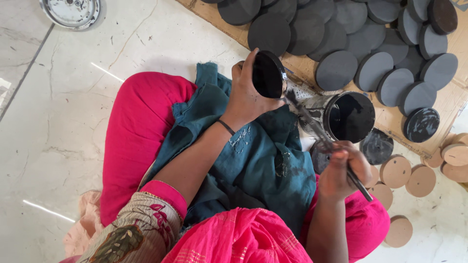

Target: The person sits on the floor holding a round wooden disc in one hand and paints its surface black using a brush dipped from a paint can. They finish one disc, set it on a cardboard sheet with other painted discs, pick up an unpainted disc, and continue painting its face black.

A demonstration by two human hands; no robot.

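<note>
My left hand (246, 95) holds a round disc (267, 74) tilted on edge, its face coated in wet black paint. My right hand (343, 170) grips a paint-stained brush (321, 136) whose tip touches the disc's lower right rim. Just right of the brush stands a tin of black paint (347, 117), lying tilted toward me with its open mouth showing. I sit cross-legged in pink trousers with a teal cloth (258, 151) over my lap.
Many dark grey painted discs (370, 44) lie overlapping on a cardboard sheet (456, 97) at the top right. Several bare brown discs (421, 180) sit on the marble floor at the right. A round metal lid (70, 10) lies at the top left.
</note>
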